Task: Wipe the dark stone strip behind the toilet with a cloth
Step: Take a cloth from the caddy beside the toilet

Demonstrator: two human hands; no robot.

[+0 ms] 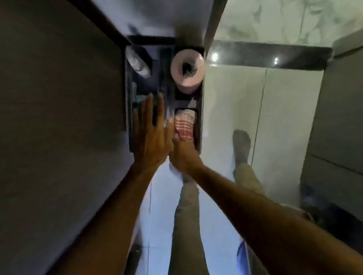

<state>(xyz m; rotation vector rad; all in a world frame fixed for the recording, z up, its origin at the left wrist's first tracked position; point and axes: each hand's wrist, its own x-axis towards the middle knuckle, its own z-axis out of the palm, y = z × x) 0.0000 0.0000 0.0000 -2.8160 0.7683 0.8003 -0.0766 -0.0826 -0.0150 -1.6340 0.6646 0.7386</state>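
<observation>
Red-and-white cloth [185, 124]: folded in the near right compartment of a dark caddy [130, 111], right against the pale wall tile [234, 102].
Right hand [183, 154]: down on the near edge of the cloth; its fingers are hidden under the hand, so can't tell if they've pinched it or not.
Left hand [152, 137]: flat and spread wide, fingers [149, 105] open, holding nothing, resting over the caddy's left side.
Pink toilet roll [187, 67]: standing in the far right compartment, just past the cloth.
Dark stone strip [274, 58]: off to the right along the wall, glossy, well apart from both hands, not wiped yet.
Stage: looks like grabbing the cloth first.
Risk: tight compartment, so yanking the cloth could drag the caddy or tip the roll; a loose pinch might drop it on the floor [159, 216].
</observation>
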